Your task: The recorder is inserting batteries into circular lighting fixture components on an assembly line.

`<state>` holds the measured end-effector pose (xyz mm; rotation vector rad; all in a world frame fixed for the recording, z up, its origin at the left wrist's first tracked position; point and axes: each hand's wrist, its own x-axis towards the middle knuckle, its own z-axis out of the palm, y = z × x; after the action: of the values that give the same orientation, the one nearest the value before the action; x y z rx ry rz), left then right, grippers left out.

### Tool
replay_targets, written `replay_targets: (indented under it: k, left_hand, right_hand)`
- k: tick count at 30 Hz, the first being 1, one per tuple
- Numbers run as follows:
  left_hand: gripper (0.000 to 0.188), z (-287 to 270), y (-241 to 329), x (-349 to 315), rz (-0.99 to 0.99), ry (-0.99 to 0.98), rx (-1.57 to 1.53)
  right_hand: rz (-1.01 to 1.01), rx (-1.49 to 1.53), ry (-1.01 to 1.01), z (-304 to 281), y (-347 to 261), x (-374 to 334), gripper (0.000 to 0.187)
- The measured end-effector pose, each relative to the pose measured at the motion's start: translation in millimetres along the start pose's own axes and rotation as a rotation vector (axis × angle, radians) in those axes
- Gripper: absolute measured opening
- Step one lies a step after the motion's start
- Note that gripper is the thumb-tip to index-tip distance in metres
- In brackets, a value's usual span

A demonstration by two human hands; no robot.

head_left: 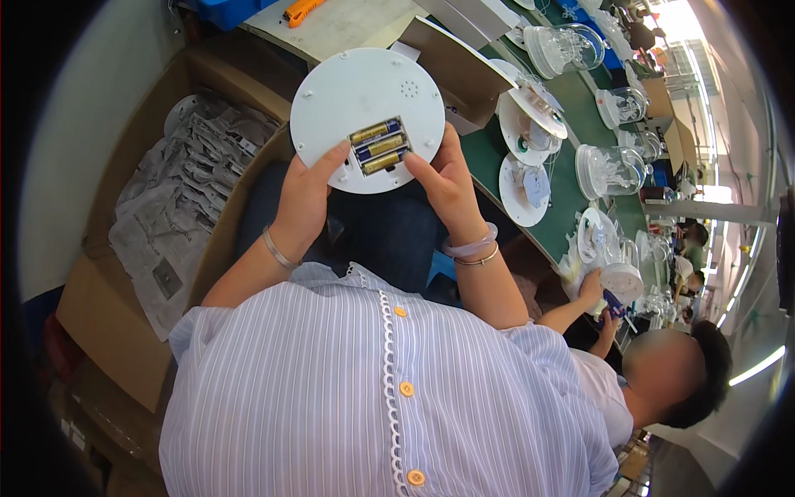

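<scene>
White disc [356, 93], three batteries [380, 146] inside, tight between left hand [305, 189] and right hand [450, 184]

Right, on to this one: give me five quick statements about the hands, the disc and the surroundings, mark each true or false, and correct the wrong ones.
1. The left hand and the right hand both hold the white disc. True.
2. The disc's open compartment shows only two batteries. False: three batteries lie side by side in it.
3. Clear domes sit on the green bench. True.
4. The right hand holds an orange cutter. False: the cutter lies on the pale table.
5. The left wrist is bare. False: it wears a silver bangle.
</scene>
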<state>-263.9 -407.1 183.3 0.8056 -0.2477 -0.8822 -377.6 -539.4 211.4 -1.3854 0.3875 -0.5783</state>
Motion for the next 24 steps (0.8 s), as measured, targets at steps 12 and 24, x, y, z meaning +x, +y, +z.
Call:
replay_targets:
  k: [12, 24]
  left_hand:
    - [0.034, -9, 27, 8, 0.095, 0.218, -0.200]
    - [0.044, -10, 82, -20, 0.505, 0.265, -0.180]
  right_hand:
    - [0.417, 0.189, -0.539, 0, 33, -24, 0.011]
    - [0.466, 0.134, -0.615, 2, 7, -35, 0.028]
